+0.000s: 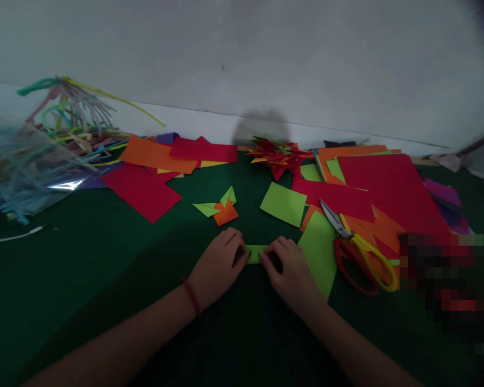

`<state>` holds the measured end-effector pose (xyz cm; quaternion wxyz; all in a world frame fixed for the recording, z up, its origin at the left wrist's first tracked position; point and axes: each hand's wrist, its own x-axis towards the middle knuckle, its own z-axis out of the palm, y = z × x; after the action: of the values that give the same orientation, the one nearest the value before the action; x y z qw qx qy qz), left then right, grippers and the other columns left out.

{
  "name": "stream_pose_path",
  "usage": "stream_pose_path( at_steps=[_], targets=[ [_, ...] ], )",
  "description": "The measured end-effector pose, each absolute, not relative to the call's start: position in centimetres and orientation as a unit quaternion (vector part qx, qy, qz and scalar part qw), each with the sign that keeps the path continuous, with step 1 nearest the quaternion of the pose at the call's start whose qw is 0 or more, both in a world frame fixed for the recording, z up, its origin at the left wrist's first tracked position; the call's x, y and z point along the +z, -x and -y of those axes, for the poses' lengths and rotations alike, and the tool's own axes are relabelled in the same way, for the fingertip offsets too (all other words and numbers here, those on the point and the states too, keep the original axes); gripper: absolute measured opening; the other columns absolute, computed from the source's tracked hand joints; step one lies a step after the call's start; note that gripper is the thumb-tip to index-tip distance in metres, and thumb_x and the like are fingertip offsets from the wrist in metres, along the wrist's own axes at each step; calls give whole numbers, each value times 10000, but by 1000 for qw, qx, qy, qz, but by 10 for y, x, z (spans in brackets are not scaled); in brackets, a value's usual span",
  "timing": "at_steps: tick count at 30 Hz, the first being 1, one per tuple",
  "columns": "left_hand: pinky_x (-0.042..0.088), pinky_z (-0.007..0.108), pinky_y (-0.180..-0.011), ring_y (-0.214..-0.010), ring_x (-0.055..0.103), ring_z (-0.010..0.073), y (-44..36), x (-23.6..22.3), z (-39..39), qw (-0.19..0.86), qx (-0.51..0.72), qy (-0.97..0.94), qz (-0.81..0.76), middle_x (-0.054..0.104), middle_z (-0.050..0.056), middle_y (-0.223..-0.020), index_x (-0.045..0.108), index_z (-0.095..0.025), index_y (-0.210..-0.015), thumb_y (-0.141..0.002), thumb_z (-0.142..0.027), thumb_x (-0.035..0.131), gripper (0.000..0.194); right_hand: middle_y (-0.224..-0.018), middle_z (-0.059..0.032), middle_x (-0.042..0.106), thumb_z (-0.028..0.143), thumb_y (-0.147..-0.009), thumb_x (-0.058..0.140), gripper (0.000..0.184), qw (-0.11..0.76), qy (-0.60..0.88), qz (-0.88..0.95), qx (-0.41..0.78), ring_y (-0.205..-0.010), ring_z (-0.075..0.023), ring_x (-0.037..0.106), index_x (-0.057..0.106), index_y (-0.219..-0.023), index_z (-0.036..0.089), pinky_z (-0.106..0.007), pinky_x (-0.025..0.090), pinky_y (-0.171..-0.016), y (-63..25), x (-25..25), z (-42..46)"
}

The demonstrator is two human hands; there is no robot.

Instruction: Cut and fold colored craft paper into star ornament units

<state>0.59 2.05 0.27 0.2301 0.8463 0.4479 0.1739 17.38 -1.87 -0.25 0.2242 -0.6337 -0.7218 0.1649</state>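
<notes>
Left hand: set narrow at thumb and fingers, holding left end of green strip.
Right hand: set equally narrow, holding right end of same strip.
Strip position: flat on green work surface, spanning short gap between both sets of fingertips, long edges running side to side.
Strip layers: probably folded lengthwise; too dim here for a sure count.
Step in hand: judged as aligning and pressing a fold, with both hands working at opposite ends.
Crease requirement: judged to call for level ends, matched long edges and firm, even pressure outward from middle.
Orange-and-green folded piece: just ahead of left fingers, with two pointed green parts spread on far side of orange part.
Small green sheet: ahead and slightly right of right fingers.
Large green sheet: to right of right fingers, partly beneath nearby papers.
Scissors: farther right of right fingers, blades together, aimed away and leftward, resting over coloured sheets.
Folded-paper cluster: well ahead of both sets of fingers, mostly red and spiky.
Fuzzy stems: far ahead and left of left fingers, partly inside clear plastic bag.
</notes>
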Motion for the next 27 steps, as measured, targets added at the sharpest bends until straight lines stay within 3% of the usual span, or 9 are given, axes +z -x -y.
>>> stream_pose_path(
  at_steps=[18,27],
  targets=[
    [434,331,-730,-804,469,167,-8,3,-22,197,156,-857,-449,478,38,-871,474,-159,-786,-843,-160,429,73,-747,-25,503,230,-822,473,125,202,648,724,128,-700,-170,458,475,-703,195,-323,351,-656,-168,-2,19],
    [430,323,-733,-823,474,165,-8,-2,-22,183,160,-869,-431,489,37,-928,496,-167,-886,-847,-153,437,72,-753,-33,507,231,-824,461,114,202,645,727,120,-693,-173,460,481,-718,193,-321,351,-639,-168,-2,19]
  ],
)
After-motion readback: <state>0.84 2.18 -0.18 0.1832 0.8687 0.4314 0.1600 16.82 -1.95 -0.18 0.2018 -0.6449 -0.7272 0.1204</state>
